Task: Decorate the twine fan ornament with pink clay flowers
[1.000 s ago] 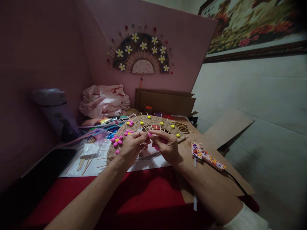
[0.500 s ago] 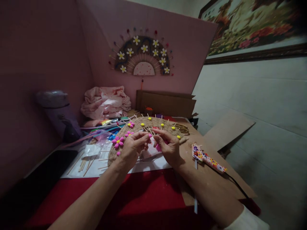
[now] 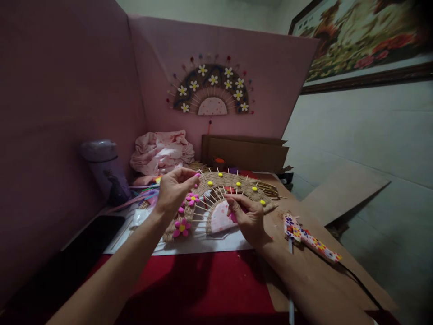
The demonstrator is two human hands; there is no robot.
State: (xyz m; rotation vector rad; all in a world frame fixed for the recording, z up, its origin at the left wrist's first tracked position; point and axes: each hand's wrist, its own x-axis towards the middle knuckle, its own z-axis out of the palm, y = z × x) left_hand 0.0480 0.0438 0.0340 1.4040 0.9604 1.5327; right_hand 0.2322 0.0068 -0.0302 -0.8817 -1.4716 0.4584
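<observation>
A half-round woven twine fan (image 3: 233,183) with wooden sticks lies on a white sheet (image 3: 203,243). Pink flowers (image 3: 182,227) and yellow dots (image 3: 237,184) sit on its band. My left hand (image 3: 174,189) hovers over the fan's upper left, fingers pinched on a small pink bead by the rim. My right hand (image 3: 248,216) rests at the fan's pink centre piece (image 3: 219,216), fingers curled around a pink lump.
A patterned glue gun (image 3: 309,238) with a cord lies right of the fan on cardboard. A purple bottle (image 3: 104,169), pink cloth (image 3: 162,151) and a cardboard box (image 3: 246,153) stand behind. A finished fan (image 3: 211,90) hangs on the pink wall.
My hands have parted. The left hand moved up and left to the fan's rim with a pink bead; the right stayed near the centre. The view has shifted.
</observation>
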